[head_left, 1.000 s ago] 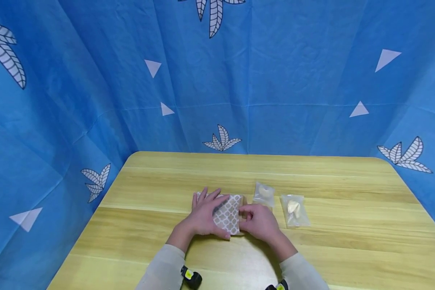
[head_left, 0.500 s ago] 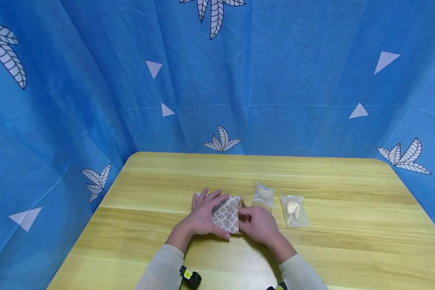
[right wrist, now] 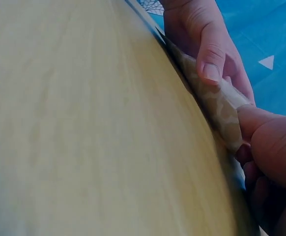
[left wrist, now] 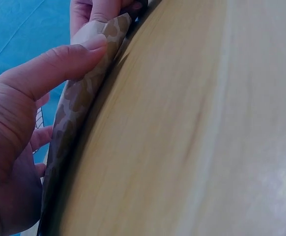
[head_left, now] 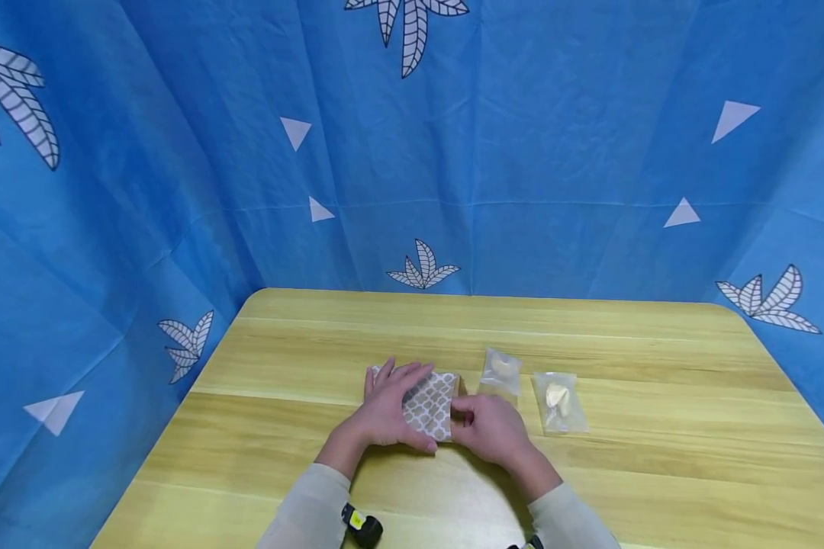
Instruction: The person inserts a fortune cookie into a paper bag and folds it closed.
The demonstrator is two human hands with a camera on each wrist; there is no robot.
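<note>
A brown paper bag [head_left: 429, 406] with a white lattice print lies flat on the wooden table, its mouth toward the right. Over its left part my left hand [head_left: 389, 409] spreads its fingers and presses it, the thumb [left wrist: 74, 61] along the near edge. My right hand [head_left: 492, 428] is at the bag's mouth, with thumb and fingertips at the edge there. In the right wrist view its other fingers [right wrist: 261, 184] are curled below the thumb. The bag's inside is hidden, and some right fingertips are out of sight.
Just beyond my right hand lies a small clear packet [head_left: 502, 368] with a pale piece inside. To its right is another clear packet [head_left: 559, 402] holding whitish pieces. The wooden table [head_left: 659, 427] reaches back to a blue patterned curtain [head_left: 556, 152].
My right hand has shifted slightly left and nearer at the bag's mouth, and the mouth edge looks a little changed in shape. My left hand has stayed in place on the bag.
</note>
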